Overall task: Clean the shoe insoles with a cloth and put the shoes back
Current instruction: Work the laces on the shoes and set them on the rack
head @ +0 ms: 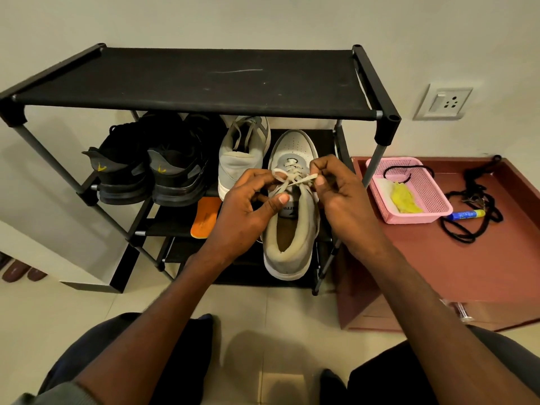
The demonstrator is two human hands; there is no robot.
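At the centre of the frame, the left hand point(248, 206) and right hand point(339, 197) each pinch the laces point(295, 179) of a grey shoe point(292, 229) on the rack point(204, 83), grip clenched on them

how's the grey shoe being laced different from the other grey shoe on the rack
The near grey shoe lies heel toward the camera with both hands on its laces: the left hand and right hand each pinch a lace end. The far grey shoe sits deeper under the rack's top shelf, untouched, its laces hanging loose. The near one shows its open collar; the far one shows mostly its heel. Both are grey with pale soles.
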